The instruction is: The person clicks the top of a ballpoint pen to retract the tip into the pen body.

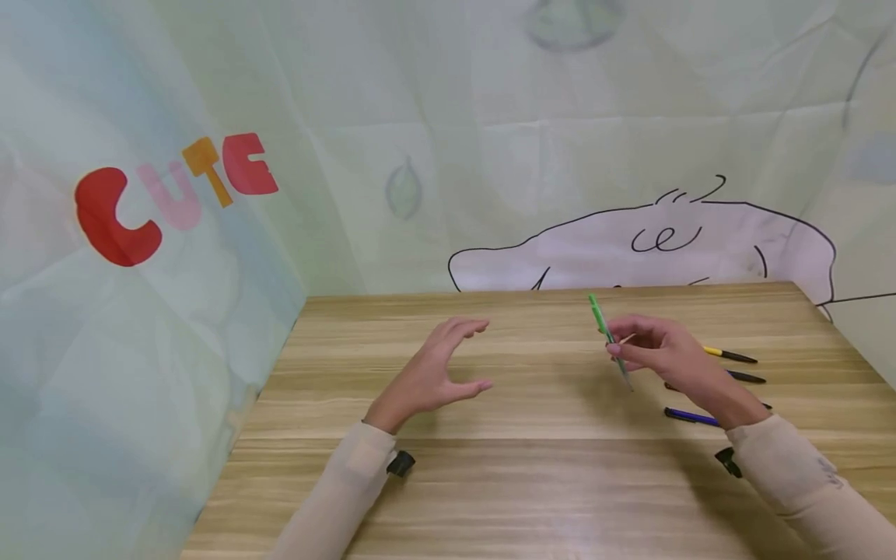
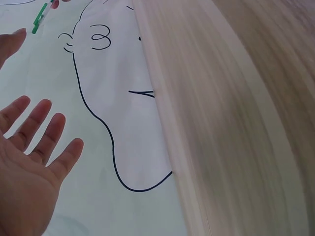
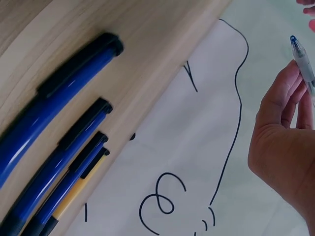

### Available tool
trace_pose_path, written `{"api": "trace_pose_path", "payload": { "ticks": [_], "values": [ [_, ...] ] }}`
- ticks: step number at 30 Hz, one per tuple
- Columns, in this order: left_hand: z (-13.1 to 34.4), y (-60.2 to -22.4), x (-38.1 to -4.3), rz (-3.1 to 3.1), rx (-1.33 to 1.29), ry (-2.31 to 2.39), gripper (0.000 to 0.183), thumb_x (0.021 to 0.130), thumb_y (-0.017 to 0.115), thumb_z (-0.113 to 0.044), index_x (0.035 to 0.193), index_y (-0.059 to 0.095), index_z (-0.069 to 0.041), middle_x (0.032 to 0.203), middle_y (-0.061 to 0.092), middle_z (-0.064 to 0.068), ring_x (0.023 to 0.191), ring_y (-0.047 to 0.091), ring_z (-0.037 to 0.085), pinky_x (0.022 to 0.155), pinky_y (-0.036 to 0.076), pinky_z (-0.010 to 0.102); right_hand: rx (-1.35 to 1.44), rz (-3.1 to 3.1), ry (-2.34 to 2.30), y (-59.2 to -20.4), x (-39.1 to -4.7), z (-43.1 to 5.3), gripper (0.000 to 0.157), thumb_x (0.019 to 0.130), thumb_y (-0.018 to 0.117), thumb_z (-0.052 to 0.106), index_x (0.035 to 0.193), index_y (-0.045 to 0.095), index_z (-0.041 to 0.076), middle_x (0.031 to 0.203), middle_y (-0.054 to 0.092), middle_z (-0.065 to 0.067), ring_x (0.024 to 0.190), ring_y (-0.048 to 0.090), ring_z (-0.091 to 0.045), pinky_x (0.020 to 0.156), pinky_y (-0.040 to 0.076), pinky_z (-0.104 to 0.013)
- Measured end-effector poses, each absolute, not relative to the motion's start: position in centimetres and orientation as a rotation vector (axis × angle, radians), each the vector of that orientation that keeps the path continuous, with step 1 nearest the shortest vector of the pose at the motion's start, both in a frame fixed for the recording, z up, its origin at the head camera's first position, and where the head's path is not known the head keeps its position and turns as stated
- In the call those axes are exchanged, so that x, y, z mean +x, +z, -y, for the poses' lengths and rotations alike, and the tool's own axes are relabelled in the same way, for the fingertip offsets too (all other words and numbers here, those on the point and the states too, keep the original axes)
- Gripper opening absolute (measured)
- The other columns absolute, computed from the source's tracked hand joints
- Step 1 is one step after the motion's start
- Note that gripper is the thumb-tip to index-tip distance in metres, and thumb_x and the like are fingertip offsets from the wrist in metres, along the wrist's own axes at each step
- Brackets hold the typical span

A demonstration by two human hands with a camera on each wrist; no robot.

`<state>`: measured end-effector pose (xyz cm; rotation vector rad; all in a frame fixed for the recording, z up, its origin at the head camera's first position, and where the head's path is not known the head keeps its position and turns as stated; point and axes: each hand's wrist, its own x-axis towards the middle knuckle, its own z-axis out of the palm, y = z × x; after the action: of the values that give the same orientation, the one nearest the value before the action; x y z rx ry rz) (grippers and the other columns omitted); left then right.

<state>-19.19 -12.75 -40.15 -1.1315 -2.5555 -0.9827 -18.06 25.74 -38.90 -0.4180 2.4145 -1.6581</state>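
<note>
My right hand (image 1: 658, 354) pinches a pen with a green end (image 1: 597, 313) between thumb and fingers, held above the table with its green end up and its tip slanting down. In the right wrist view the clear barrel and bluish tip of the pen (image 3: 301, 59) show past the fingers. My left hand (image 1: 435, 369) hovers to the left with nothing in it, thumb spread away from loosely extended fingers. Its palm and fingers (image 2: 51, 135) show in the left wrist view.
Right of and partly behind the right forearm lie several pens on the wooden table (image 1: 490, 482): a yellow and black pen (image 1: 731, 355), a blue pen (image 1: 689, 418) and others. A printed cloth backdrop (image 1: 420, 93) borders the table's back and left side.
</note>
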Motion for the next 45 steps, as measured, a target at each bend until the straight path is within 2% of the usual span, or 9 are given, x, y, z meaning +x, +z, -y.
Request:
{"api": "trace_pose_path", "payload": {
  "ticks": [7,16,22,25,30,32,40,45],
  "values": [
    [13.8,-40.4,-19.0,2.61,-1.097,-1.003,0.08,0.084,0.083,-0.035,0.152,0.043,-0.019,0.147,0.048,-0.001,0.129,0.049,0.022,0.108,0.046,0.043,-0.408,-2.475,-1.61,-38.9,-18.2,-27.0,0.041,0.098,0.069,0.027,0.13,0.063,0.002,0.107,0.073,-0.002,0.1,0.07,-0.02,0.08,0.06,-0.034],
    [14.9,-40.5,-18.9,2.593,-1.102,-1.013,0.08,0.084,0.084,-0.03,0.152,0.043,-0.017,0.147,0.049,0.003,0.129,0.05,0.027,0.107,0.046,0.045,-0.395,-2.535,-1.538,-39.0,-18.8,-29.0,0.042,0.099,0.067,0.03,0.131,0.062,0.003,0.109,0.074,0.001,0.1,0.07,-0.018,0.08,0.06,-0.034],
    [15.5,-40.7,-18.8,2.597,-1.097,-0.998,0.079,0.084,0.084,-0.031,0.152,0.044,-0.018,0.146,0.05,0.004,0.13,0.049,0.021,0.107,0.046,0.045,-0.393,-2.595,-1.494,-39.4,-19.2,-30.5,0.04,0.099,0.068,0.03,0.13,0.063,0.005,0.106,0.074,0.004,0.093,0.068,-0.012,0.076,0.059,-0.032],
    [15.8,-40.8,-18.8,2.614,-1.076,-0.996,0.078,0.084,0.083,-0.033,0.151,0.045,-0.02,0.146,0.049,0.0,0.13,0.048,0.019,0.107,0.047,0.045,-0.413,-2.608,-1.498,-39.5,-19.4,-31.1,0.041,0.099,0.068,0.028,0.131,0.062,0.002,0.107,0.074,0.003,0.095,0.068,-0.013,0.077,0.06,-0.032],
    [16.2,-40.9,-18.8,2.618,-1.072,-0.996,0.078,0.084,0.083,-0.034,0.151,0.046,-0.019,0.145,0.05,0.0,0.128,0.05,0.024,0.106,0.047,0.044,-0.409,-2.599,-1.489,-39.6,-19.9,-32.2,0.043,0.099,0.067,0.027,0.133,0.061,0.001,0.11,0.073,-0.001,0.098,0.069,-0.015,0.077,0.06,-0.03],
    [16.5,-40.9,-18.8,2.614,-1.071,-1.003,0.078,0.084,0.083,-0.033,0.151,0.046,-0.019,0.144,0.05,0.001,0.127,0.051,0.026,0.106,0.047,0.044,-0.406,-2.596,-1.472,-39.6,-20.1,-32.6,0.044,0.099,0.067,0.027,0.135,0.06,0.002,0.111,0.073,-0.004,0.098,0.069,-0.016,0.078,0.06,-0.031],
    [17.0,-41.0,-18.6,2.61,-1.08,-0.992,0.078,0.084,0.084,-0.03,0.151,0.046,-0.018,0.145,0.049,-0.001,0.13,0.048,0.022,0.106,0.047,0.045,-0.375,-2.608,-1.345,-39.3,-21.0,-34.6,0.047,0.1,0.066,0.029,0.139,0.057,0.004,0.12,0.067,-0.017,0.099,0.07,-0.018,0.076,0.06,-0.034],
    [17.0,-41.0,-18.6,2.618,-1.075,-1.011,0.078,0.084,0.084,-0.029,0.151,0.046,-0.018,0.144,0.049,0.0,0.13,0.049,0.026,0.107,0.046,0.046,-0.34,-2.62,-1.287,-39.2,-21.5,-35.7,0.046,0.101,0.065,0.03,0.139,0.057,0.006,0.12,0.064,-0.015,0.095,0.068,-0.021,0.074,0.059,-0.037]
  ]
}}
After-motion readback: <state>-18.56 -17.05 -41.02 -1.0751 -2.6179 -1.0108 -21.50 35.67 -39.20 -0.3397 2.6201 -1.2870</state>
